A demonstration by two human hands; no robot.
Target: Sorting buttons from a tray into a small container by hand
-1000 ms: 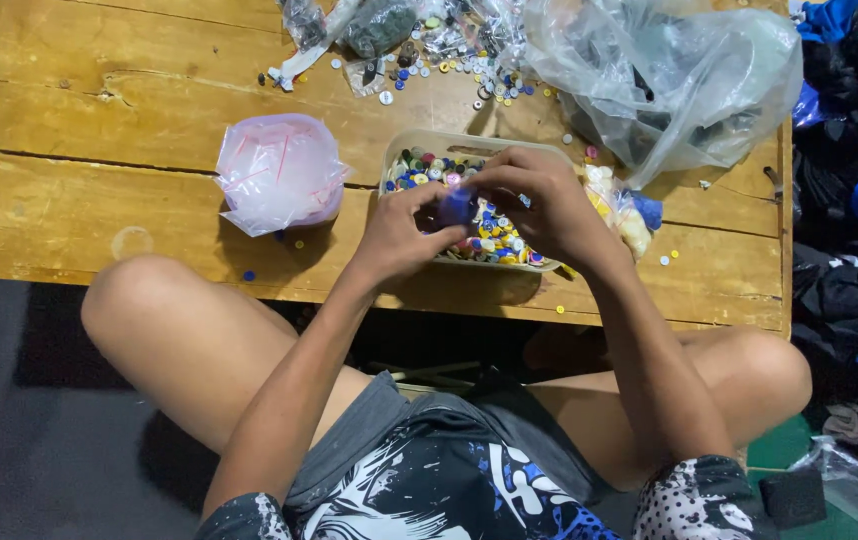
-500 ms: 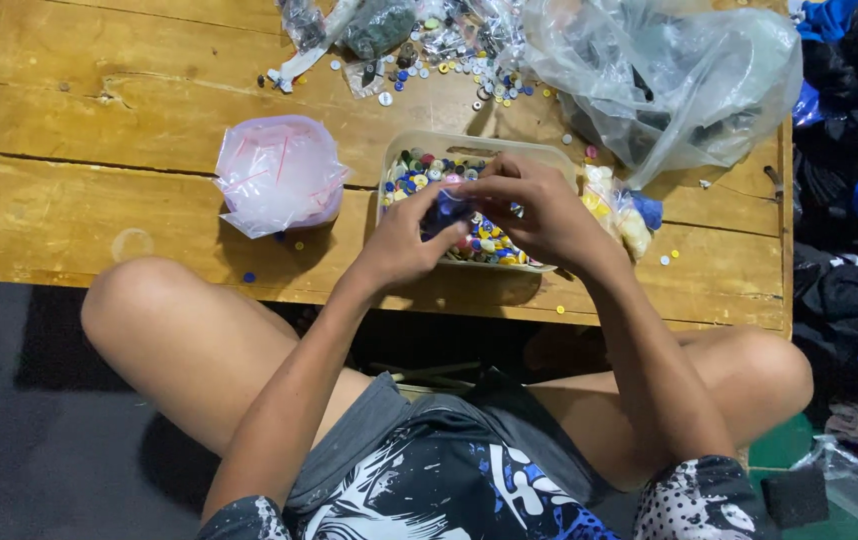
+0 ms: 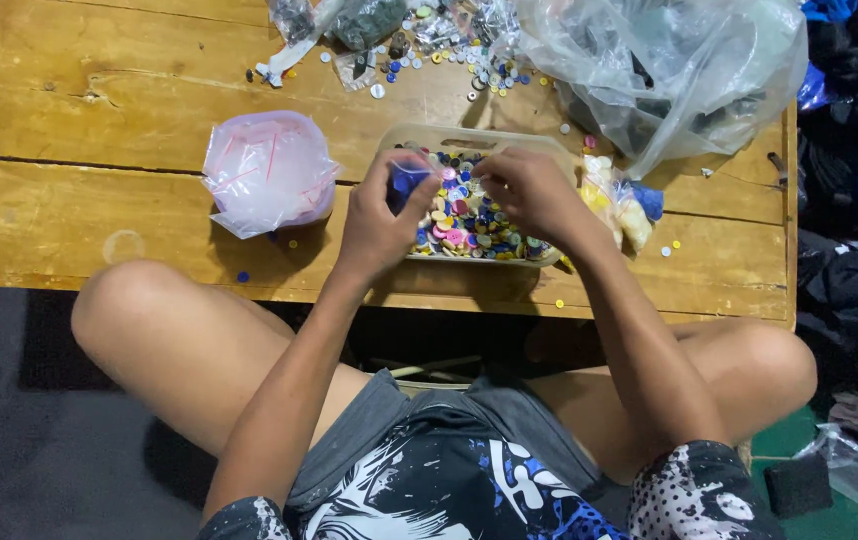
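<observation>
Wooden planks make up the desk, seen from above with the person's bare knees drawn up to its near edge. On it, near the middle, sits a pale tray filled with mixed buttons in many colours. The left hand hovers over the tray's left end, its grip closed around a small bag of blue buttons. The right hand rests over the tray's right half, fingers curled down among the buttons; whether that grip pinches one cannot be told. Left of the tray, well apart from the hands, lies a pink-tinted plastic bag. A large clear bag bulges at the far right corner, and loose buttons are scattered along the far edge. Just beside the tray's right end lie small packets of yellow and blue. Dark and blue cloth is heaped on the floor to the right.
</observation>
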